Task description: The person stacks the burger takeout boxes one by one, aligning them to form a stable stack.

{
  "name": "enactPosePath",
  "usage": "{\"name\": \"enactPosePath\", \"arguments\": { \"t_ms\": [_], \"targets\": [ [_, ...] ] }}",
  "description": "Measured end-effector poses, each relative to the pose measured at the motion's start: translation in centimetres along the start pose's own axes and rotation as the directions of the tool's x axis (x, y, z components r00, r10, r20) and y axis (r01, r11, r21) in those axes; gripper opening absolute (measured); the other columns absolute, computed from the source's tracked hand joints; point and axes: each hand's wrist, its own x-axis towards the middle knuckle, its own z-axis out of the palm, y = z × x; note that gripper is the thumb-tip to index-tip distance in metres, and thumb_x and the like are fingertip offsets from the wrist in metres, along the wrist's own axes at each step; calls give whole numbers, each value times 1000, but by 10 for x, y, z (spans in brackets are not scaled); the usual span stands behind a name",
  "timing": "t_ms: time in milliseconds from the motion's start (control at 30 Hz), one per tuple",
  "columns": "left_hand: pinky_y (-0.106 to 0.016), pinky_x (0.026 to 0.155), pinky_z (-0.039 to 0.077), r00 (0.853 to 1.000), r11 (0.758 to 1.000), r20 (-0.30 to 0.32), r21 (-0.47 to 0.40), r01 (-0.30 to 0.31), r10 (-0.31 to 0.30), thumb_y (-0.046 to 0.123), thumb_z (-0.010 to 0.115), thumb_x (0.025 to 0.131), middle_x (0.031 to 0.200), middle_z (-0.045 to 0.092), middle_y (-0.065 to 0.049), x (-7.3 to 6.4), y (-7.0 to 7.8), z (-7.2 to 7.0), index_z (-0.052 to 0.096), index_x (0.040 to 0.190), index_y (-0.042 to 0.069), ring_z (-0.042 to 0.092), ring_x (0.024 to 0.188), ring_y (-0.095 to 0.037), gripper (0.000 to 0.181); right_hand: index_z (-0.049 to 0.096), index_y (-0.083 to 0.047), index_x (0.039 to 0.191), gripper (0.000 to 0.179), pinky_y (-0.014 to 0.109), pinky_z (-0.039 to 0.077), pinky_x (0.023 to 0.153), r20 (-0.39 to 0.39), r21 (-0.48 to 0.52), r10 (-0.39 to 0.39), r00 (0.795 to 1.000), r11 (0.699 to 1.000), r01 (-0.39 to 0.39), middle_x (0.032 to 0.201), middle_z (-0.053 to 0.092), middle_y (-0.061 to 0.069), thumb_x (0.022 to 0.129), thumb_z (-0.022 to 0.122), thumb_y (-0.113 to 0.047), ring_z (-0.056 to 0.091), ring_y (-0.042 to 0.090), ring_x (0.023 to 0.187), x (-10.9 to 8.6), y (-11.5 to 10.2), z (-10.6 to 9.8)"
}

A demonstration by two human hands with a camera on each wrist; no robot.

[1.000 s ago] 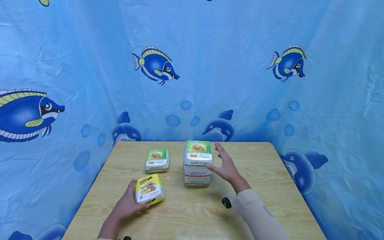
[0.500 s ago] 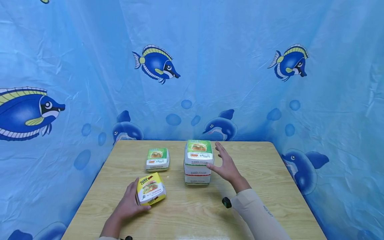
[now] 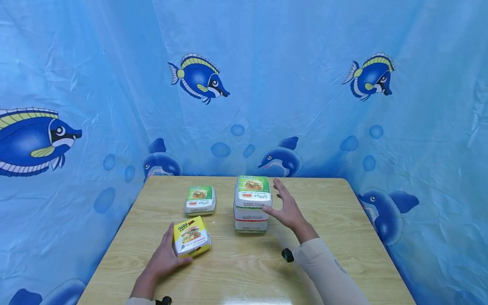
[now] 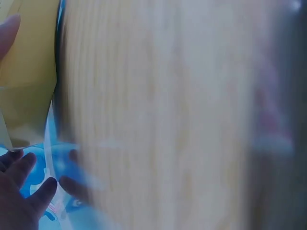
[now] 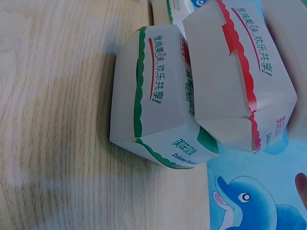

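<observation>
My left hand [image 3: 164, 256] holds a yellow-and-white burger box [image 3: 192, 236] between its thumb and fingers at the front left. In the left wrist view, the box's yellow side [image 4: 29, 72] shows with a thumb tip [image 4: 7, 33] against it. My right hand [image 3: 287, 211] is at a stack of three burger boxes, fingers spread along its right side. Its thumb is at the front edge of the green-topped upper box [image 3: 253, 189]. Below it are a red-trimmed box [image 5: 225, 76] and a green-trimmed one [image 5: 158, 96]. One right fingertip [image 5: 302, 184] appears apart from the boxes.
Another green-topped burger box [image 3: 200, 200] sits behind the yellow one, left of the stack. All stand on a wood-grain table [image 3: 244, 275]. A blue curtain [image 3: 305, 106] printed with fish and dolphins surrounds the table's back and sides.
The left hand has shifted slightly right with the yellow box, which has turned a little. The right hand and the stack stay in place; the whole view has tilted slightly.
</observation>
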Motion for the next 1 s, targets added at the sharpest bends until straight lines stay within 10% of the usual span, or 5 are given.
{"name": "enactPosePath", "arguments": {
  "t_ms": [500, 1000],
  "targets": [
    [-65, 104, 27, 998, 998, -44, -19, 54, -55, 65, 83, 59, 155, 12, -29, 17, 13, -18, -13, 155, 11, 27, 134, -52, 146, 15, -29, 157, 102, 53, 36, 105, -9, -25, 8, 1000, 1000, -8, 161, 15, -1, 79, 74, -58, 31, 29, 140, -2, 0, -2],
    [-66, 104, 26, 993, 998, -116, -55, -38, 31, 72, 78, 60, 156, 15, -27, 36, 47, -52, -10, 156, 13, 22, 138, -48, 143, 17, -27, 157, 102, 52, 38, 104, 18, -53, 8, 1000, 999, -7, 161, 15, -3, 79, 69, -65, 28, 27, 142, 0, -5, 1]
  ]
}}
